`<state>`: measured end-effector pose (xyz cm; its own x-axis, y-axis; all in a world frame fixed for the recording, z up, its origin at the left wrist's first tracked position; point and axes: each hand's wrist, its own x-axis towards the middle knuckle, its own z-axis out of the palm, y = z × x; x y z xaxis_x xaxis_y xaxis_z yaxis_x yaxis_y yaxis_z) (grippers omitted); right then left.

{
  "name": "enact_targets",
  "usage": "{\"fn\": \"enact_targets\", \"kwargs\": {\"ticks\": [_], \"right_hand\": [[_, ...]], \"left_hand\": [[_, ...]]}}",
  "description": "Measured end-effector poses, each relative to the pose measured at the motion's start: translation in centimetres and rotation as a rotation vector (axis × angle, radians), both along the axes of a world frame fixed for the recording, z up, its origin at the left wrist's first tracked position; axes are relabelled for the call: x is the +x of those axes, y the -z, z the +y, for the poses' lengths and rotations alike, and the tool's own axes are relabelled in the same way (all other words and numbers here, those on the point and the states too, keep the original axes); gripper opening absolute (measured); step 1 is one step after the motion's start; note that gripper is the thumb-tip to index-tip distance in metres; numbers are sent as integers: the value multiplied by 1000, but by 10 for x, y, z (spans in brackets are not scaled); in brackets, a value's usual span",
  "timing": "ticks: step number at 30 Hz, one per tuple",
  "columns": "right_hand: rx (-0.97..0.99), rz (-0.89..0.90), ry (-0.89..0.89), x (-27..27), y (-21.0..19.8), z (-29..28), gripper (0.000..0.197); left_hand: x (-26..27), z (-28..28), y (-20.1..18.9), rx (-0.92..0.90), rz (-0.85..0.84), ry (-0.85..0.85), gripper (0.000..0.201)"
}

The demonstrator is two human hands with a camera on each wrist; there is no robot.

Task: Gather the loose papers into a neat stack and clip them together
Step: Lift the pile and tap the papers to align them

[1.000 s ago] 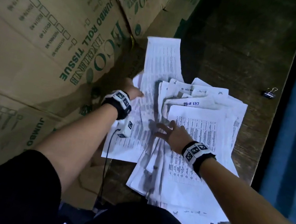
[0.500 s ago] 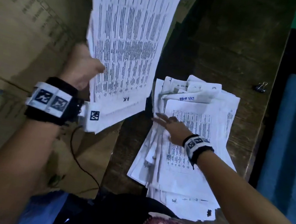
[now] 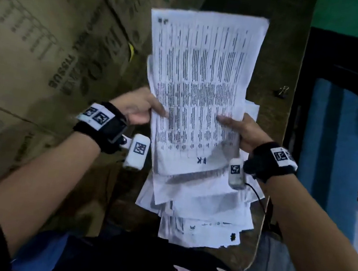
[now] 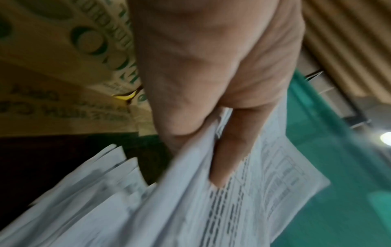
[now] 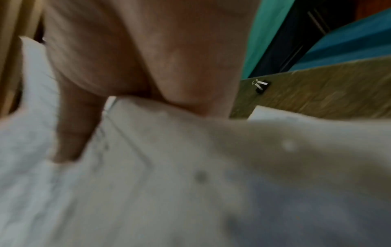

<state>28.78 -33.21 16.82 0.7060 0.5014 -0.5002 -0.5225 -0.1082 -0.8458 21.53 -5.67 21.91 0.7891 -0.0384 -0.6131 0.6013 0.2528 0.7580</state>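
I hold a bundle of printed papers (image 3: pixel 199 87) up above the wooden table (image 3: pixel 275 57). My left hand (image 3: pixel 140 108) grips its left edge with the thumb on top, and the left wrist view shows the thumb pressed on the held sheets (image 4: pixel 243 208). My right hand (image 3: pixel 241 128) grips the right edge; its thumb lies on the held sheets (image 5: pixel 148 167) in the right wrist view. Beneath them a loose, fanned pile of papers (image 3: pixel 203 215) lies on the table. A black binder clip (image 3: pixel 282 92) sits near the table's right edge, also seen as the clip (image 5: pixel 261 86).
Large cardboard boxes (image 3: pixel 45 57) printed with "tissue" stand along the left of the table. A blue cushion or seat (image 3: pixel 330 158) lies beyond the table's right edge. The far part of the table is bare wood.
My left hand brought the lifted bundle rightward over the pile. My right hand left the pile on the table and took hold of the bundle's right edge.
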Motion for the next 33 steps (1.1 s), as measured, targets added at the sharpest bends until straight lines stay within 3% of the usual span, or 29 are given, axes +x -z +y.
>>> {"fn": "enact_targets", "kwargs": {"ticks": [2, 4, 5, 8, 10, 13, 16, 18, 20, 24, 27, 30, 33], "right_hand": [[-58, 27, 50, -15, 12, -25, 50], [-186, 17, 93, -35, 28, -41, 45], [-311, -20, 86, -43, 35, -45, 51], [-677, -113, 8, -60, 66, -48, 95], [-755, -117, -32, -64, 87, -47, 100], [-930, -193, -158, -62, 100, -54, 59], [-1130, -186, -208, -49, 103, -72, 94], [-1192, -132, -124, -39, 102, -80, 101], [-1154, -84, -98, -35, 98, -76, 107], [-998, -31, -76, -40, 109, -56, 105], [-897, 67, 79, -44, 114, -56, 94], [-807, 168, 110, -47, 107, -64, 52], [-801, 195, 20, -52, 100, -68, 61]], "left_hand": [[0, -24, 32, -40, 64, -25, 53], [-5, -53, 58, -15, 147, 11, 44], [-8, -66, 70, 73, 186, 29, 46], [-17, -94, 114, 410, 141, -25, 41], [-23, -106, 126, 520, 101, -12, 39], [-25, -112, 129, 654, 45, 97, 44], [-30, -101, 130, 871, 34, 77, 58], [-33, -84, 140, 1055, 226, 90, 89], [-34, -79, 146, 1004, 403, 158, 107], [-30, -104, 146, 830, 430, 264, 108], [-22, -105, 148, 677, 450, 175, 110], [-17, -84, 150, 620, 470, 76, 112], [-24, -65, 152, 552, 496, 165, 109]]}}
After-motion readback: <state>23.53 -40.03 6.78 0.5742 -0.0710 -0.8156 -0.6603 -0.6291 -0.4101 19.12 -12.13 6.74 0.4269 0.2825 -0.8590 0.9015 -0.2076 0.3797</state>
